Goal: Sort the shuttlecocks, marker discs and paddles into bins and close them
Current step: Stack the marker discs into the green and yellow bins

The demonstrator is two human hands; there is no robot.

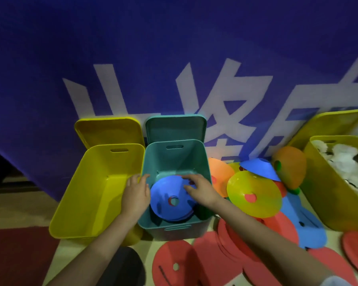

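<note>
Red marker discs lie nearest me on the floor, with more discs heaped to their right. Both my hands reach into the teal bin: my left hand rests loose-fingered on its left rim, and my right hand spreads relaxed fingers on the blue disc stacked inside. Left of it, the yellow bin holds nothing. At far right, another yellow bin holds white shuttlecocks.

We reach both bare forearms up from the lower frame; our left hand and right hand sit mid-frame, fingers spread and loosely extended.
</note>
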